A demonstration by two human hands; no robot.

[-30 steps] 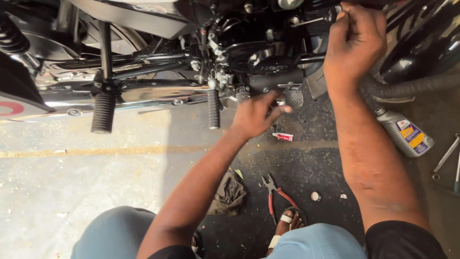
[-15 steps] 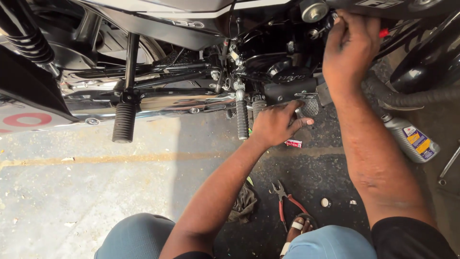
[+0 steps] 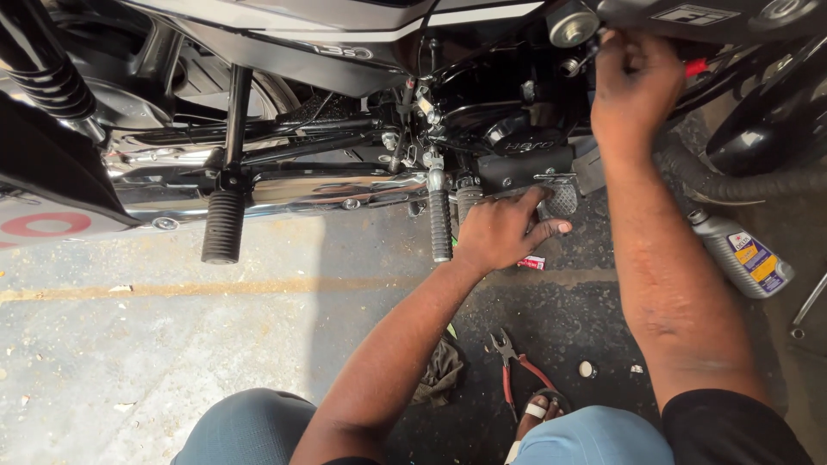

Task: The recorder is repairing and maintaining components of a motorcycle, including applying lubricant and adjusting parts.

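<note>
Fingers of the left hand (image 3: 504,232) are bent and spread over the motorcycle's brake pedal (image 3: 560,196), thumb reaching up toward the black engine cover (image 3: 527,155) — touching metal, though whether it truly clasps the pedal I cannot tell. Just left of it hangs the ribbed front footpeg (image 3: 440,226). Higher up, the right hand (image 3: 636,84) is curled tight around a small part near the round silver cap (image 3: 572,23); what sits inside those fingers is hidden. A red tip (image 3: 696,65) shows just beside its knuckles.

On the oily floor to the right lies a grey oil bottle (image 3: 743,256) on its side, with a blue-and-yellow label facing up. Below the left hand rests a small red-and-white scrap of packaging (image 3: 531,263). Nearer the knees — red-handled pliers (image 3: 514,368) beside a dirty rag (image 3: 439,372). Far left, the rear footpeg (image 3: 223,226) points down.
</note>
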